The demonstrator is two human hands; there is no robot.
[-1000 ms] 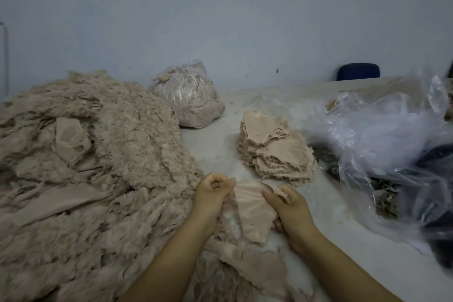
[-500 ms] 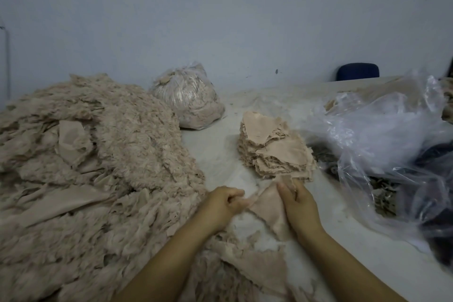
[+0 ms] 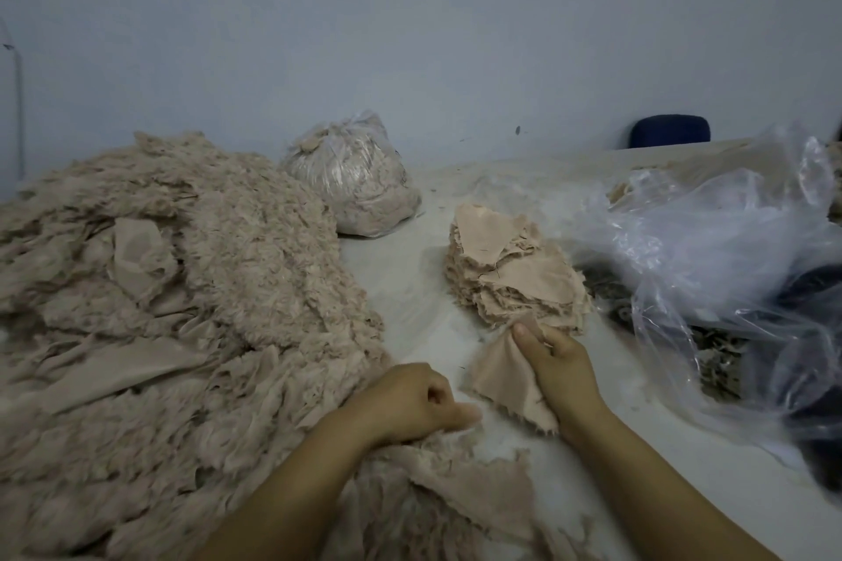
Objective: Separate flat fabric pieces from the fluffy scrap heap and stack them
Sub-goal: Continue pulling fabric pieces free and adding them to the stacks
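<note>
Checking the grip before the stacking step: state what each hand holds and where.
Right hand pinches the flat fabric piece by its upper corner. Left hand is curled; nothing visibly held.

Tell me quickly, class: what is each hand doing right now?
Left hand: fingers curled into a loose fist, holding nothing that shows.
Right hand: holds a flat fabric piece, just short of the stack.

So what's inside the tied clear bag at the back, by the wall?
The clear bag is stuffed with beige fluffy scraps like the big heap beside it. Only the outer layer shows through the plastic; anything deeper in is hidden.
</note>
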